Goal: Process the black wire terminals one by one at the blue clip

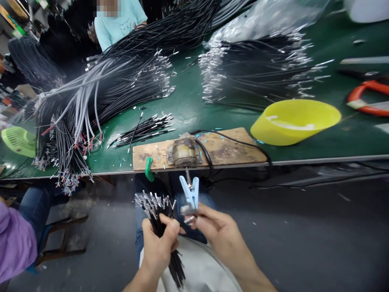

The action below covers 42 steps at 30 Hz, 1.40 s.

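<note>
My left hand [161, 241] is closed around a bundle of short black cables [178, 269], whose silvery ends [154, 202] fan out above the fist. Just to its right, the thumb and fingers of my right hand [214, 227] are pinched together at a small silvery piece [189, 220], mostly hidden by the fingers. Directly above those fingertips is a light blue clothespin [191, 192], fixed on the metal shaft of a small motor [184, 152]. The motor sits on a wooden board [231, 148] at the table's front edge.
Cut black cables [146, 129] lie behind the board, with larger cable piles [252, 73] farther back. A yellow container [291, 125] stands right of the board, near orange-handled scissors [364, 99]. A green clamp [148, 168] grips the edge. One person [117, 28] is across the table, another [15, 239] at left.
</note>
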{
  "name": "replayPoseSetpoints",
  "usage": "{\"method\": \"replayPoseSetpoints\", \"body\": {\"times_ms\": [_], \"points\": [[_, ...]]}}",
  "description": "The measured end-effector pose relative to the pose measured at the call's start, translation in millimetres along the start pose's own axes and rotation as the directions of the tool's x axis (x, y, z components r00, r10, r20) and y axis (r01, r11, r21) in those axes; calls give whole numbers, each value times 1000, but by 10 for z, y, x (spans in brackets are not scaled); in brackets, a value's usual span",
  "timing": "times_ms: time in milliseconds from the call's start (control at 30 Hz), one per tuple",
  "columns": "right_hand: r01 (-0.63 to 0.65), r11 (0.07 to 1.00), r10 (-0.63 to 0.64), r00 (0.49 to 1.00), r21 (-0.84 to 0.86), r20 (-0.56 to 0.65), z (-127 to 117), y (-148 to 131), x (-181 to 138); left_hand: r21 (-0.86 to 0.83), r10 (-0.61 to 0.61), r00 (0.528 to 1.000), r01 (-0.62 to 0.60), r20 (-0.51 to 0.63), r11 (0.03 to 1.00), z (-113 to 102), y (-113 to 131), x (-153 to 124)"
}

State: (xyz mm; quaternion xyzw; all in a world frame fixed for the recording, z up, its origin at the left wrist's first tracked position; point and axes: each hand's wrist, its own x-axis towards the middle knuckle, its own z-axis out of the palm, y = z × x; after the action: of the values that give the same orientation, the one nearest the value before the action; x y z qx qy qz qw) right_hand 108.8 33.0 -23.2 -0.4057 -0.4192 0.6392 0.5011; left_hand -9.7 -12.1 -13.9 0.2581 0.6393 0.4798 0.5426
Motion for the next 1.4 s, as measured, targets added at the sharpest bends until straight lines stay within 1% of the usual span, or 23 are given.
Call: {"method": "replayPoseSetpoints", "body": {"times_ms": [67, 100, 133, 167, 233, 300, 333, 400, 467, 600, 667, 833, 1000, 1100, 1233, 1300, 1400], "points": [[108, 994, -107, 993, -21, 52, 10, -44, -29, 21, 28, 999, -28, 15, 999, 22, 53, -13], [139, 990, -138, 989, -12, 55, 18, -60, -42, 36, 45, 998, -47, 35, 998, 25, 81, -12], [139, 990, -139, 989, 17, 49, 26, -70, -51, 48, 61, 996, -64, 58, 997, 24, 108, -8], [103, 992, -107, 993, 70, 50, 32, -74, -54, 59, 79, 994, -83, 79, 995, 18, 134, -1], [-40, 976, 20, 995, 214, 94, 33, -72, -39, 81, 128, 987, -136, 100, 987, 3, 175, 14], [-176, 929, 141, 981, 325, 131, 19, -75, 16, 105, 190, 975, -202, 110, 974, -13, 202, 21], [-211, 909, 178, 976, 360, 123, 10, -83, 59, 116, 219, 969, -231, 111, 966, -18, 209, 20], [-222, 887, 210, 975, 404, 74, 0, -105, 165, 133, 259, 960, -272, 108, 953, -23, 214, 8], [-206, 880, 206, 977, 429, 47, 13, -123, 278, 143, 290, 952, -302, 100, 942, -19, 209, -9], [-232, 847, 188, 972, 478, 137, 89, -117, 442, 162, 336, 938, -346, 89, 924, 11, 210, -13], [-243, 839, 195, 970, 488, 148, 113, -128, 484, 183, 359, 930, -367, 79, 912, 29, 228, 6], [-248, 873, 219, 969, 421, 115, 122, -269, 531, 247, 404, 912, -410, 76, 878, 56, 281, 64], [-207, 882, 216, 976, 422, 27, 163, -347, 574, 278, 405, 907, -420, 110, 864, 72, 293, 87], [-199, 898, 200, 979, 393, 39, 162, -325, 584, 281, 399, 906, -424, 143, 861, 75, 294, 93], [-241, 892, 216, 970, 381, 108, 122, -226, 555, 292, 398, 906, -423, 145, 858, 63, 298, 95], [-256, 882, 245, 966, 395, 79, 96, -161, 530, 290, 397, 905, -425, 153, 857, 57, 298, 94], [-238, 883, 272, 962, 405, -27, 43, -88, 487, 280, 389, 903, -427, 182, 860, 47, 282, 90]]}}
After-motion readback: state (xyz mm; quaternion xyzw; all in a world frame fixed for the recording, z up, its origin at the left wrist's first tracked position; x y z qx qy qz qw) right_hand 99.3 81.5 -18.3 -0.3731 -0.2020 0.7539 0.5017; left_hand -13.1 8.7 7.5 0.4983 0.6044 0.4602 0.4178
